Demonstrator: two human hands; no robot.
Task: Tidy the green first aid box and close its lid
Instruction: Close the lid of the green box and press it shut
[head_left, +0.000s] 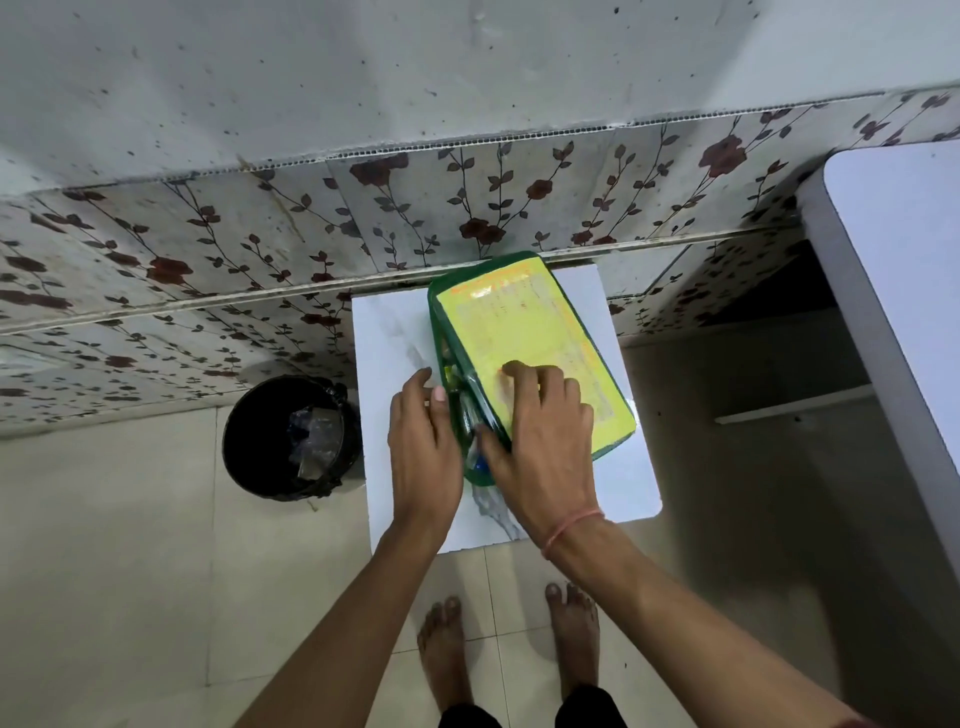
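Observation:
The green first aid box (445, 332) stands on a small white table (387, 338). Its lid (540, 322), green-rimmed with a yellow printed label, lies tilted over the box, leaving a gap along the left side where small packets and bottles show. My right hand (540, 431) rests flat on the near part of the lid, thumb hooked at its left edge. My left hand (423, 441) is against the box's left wall, fingers spread, thumb touching the rim.
A black waste bin (249, 441) with clear wrappers inside stands on the floor left of the table. A floral-tiled wall (208, 249) runs behind. A white counter (904, 270) is at the right. My bare feet are below the table's near edge.

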